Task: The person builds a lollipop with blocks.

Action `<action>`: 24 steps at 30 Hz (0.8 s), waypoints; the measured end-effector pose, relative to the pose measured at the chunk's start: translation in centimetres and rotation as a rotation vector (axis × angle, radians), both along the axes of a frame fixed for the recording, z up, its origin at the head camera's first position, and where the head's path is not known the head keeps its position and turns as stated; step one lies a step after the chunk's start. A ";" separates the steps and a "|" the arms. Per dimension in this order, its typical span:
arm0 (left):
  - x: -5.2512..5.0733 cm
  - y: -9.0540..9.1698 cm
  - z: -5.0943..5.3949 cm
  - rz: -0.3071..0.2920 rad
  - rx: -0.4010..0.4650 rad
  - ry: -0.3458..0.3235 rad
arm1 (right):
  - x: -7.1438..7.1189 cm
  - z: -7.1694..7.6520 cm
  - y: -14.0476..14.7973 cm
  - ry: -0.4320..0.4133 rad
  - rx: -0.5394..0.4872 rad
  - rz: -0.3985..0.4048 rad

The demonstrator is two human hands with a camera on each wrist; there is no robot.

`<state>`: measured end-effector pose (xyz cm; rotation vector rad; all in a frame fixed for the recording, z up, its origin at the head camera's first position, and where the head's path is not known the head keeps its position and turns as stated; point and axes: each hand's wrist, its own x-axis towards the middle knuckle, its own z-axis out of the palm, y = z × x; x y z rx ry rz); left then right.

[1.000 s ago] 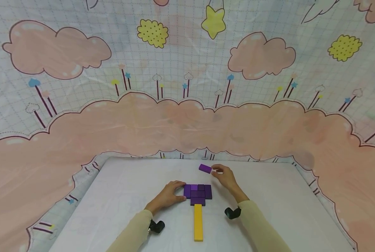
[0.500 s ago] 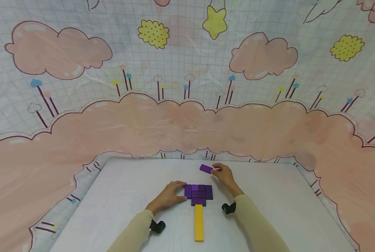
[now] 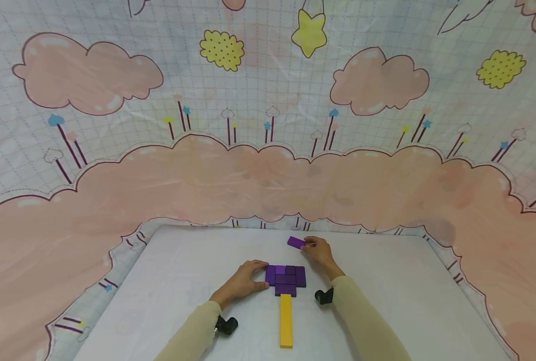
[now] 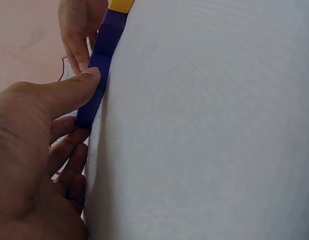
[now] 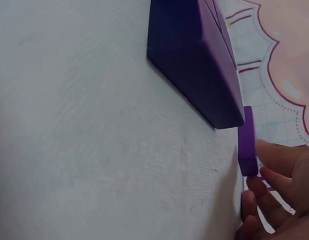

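Observation:
Several purple blocks [image 3: 285, 279] lie fitted together flat on the white table, with a long yellow block [image 3: 286, 321] running toward me from their near edge. My left hand [image 3: 241, 282] spans the leftmost block, its thumb on the near end and a finger at the far end; in the left wrist view the thumb [image 4: 89, 80] presses that purple block [image 4: 98, 67]. Beyond the group, a single purple block [image 3: 296, 242] lies at a slant. My right hand [image 3: 320, 253] holds its right end between thumb and fingers, as the right wrist view of this loose block [image 5: 248, 145] shows.
The white tabletop [image 3: 182, 260] extends on both sides of the blocks. Behind it rises a cloth backdrop [image 3: 259, 175] printed with clouds and stars. A small black device [image 3: 227, 326] sits at the left wrist, another black device [image 3: 324, 296] at the right.
The right forearm and its wrist device have swung a little inward and away from me. Both hands keep their places at the blocks; the whole head view has shifted slightly.

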<state>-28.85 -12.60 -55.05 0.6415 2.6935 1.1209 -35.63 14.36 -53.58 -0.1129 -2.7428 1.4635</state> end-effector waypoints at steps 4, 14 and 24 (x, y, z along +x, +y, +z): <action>0.1 0.0 -0.1 0.003 -0.003 -0.007 | -0.1 -0.5 -0.1 -0.015 -0.006 0.004; 0.0 0.1 0.1 0.009 -0.016 -0.004 | -0.3 -0.3 -0.2 -0.027 0.038 0.003; 0.0 0.0 0.0 0.008 -0.008 -0.003 | -0.1 -0.6 -0.1 -0.035 0.007 0.015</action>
